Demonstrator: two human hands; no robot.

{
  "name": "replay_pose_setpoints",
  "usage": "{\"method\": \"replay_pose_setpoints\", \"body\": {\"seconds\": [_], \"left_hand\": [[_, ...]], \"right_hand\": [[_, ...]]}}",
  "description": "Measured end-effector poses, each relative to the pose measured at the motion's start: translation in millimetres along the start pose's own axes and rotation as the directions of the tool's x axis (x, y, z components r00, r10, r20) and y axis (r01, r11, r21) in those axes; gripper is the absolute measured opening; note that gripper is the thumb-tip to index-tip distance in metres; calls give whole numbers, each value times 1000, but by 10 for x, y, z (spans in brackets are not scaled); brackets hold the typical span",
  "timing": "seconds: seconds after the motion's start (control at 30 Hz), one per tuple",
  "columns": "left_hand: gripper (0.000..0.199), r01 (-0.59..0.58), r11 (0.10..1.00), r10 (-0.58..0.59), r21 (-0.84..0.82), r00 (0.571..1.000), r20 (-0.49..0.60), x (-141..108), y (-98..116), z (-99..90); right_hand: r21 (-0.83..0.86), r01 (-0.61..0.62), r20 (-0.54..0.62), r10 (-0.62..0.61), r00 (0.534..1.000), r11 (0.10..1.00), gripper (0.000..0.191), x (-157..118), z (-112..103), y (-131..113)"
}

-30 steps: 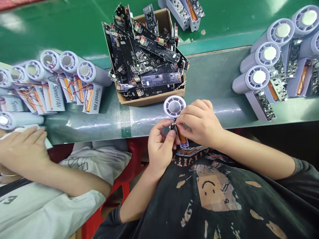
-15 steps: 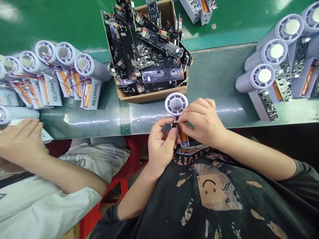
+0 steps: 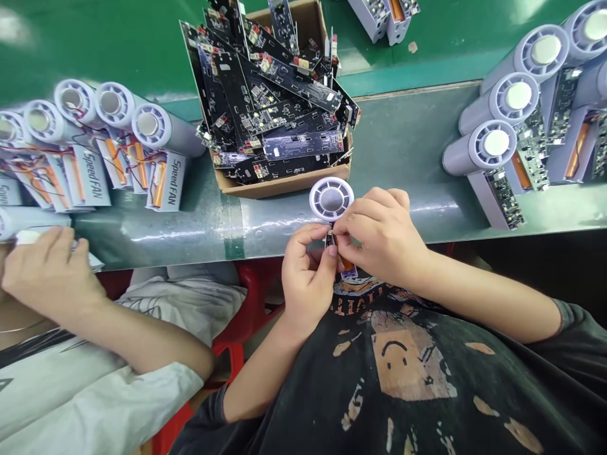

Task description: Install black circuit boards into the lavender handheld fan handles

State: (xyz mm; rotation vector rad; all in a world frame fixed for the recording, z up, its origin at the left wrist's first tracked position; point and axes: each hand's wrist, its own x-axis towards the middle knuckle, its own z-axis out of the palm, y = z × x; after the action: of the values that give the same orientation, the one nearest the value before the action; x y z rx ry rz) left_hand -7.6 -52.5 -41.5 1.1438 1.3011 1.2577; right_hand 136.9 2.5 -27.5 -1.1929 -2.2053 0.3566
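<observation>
A lavender fan unit with a round grille stands at the table's front edge, its handle pointing toward my body. An orange part shows in the handle. My left hand is closed, holding a small dark circuit board between thumb and fingers beside the handle. My right hand pinches at the board's top end, just below the grille; what its fingertips hold is too small to make out.
A cardboard box heaped with black circuit boards sits behind my hands. Fan units with wires line the left, others with boards the right. A co-worker's hand is at the left edge.
The view has shifted slightly. My right fingers have come a little lower over the handle, covering more of the orange part. The co-worker's hand has lifted and turned slightly.
</observation>
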Motion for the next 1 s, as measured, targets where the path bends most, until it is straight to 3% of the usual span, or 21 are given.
{"method": "replay_pose_setpoints", "body": {"seconds": [0.17, 0.3, 0.43, 0.5, 0.63, 0.8, 1.0], "left_hand": [[15, -64, 997, 66, 46, 996, -54, -25, -39, 25], [15, -89, 995, 91, 42, 995, -39, -1, -50, 47], [14, -13, 999, 12, -30, 1000, -23, 38, -45, 42], [16, 51, 995, -53, -83, 999, -12, 42, -51, 23], [21, 94, 986, -98, -139, 995, -19, 18, -89, -27], [23, 75, 984, -79, -160, 997, -16, -3, -98, -43], [9, 15, 1000, -15, -5, 999, 47, -5, -70, -69]], "right_hand": [[80, -41, 1, 41, 999, 996, 19, 2, 18, 9], [123, -44, -36, 49, 998, 991, 16, -4, 48, 17], [143, -5, -23, 9, 1000, 990, 13, 5, 7, 71], [230, 53, -44, -44, 998, 972, 7, 2, -49, 163], [388, 191, -57, -183, 981, 902, 15, -54, -162, 425], [166, 305, 178, -333, 926, 938, 20, -140, -171, 558], [126, 392, 132, -407, 904, 911, 20, -90, -142, 559]]}}
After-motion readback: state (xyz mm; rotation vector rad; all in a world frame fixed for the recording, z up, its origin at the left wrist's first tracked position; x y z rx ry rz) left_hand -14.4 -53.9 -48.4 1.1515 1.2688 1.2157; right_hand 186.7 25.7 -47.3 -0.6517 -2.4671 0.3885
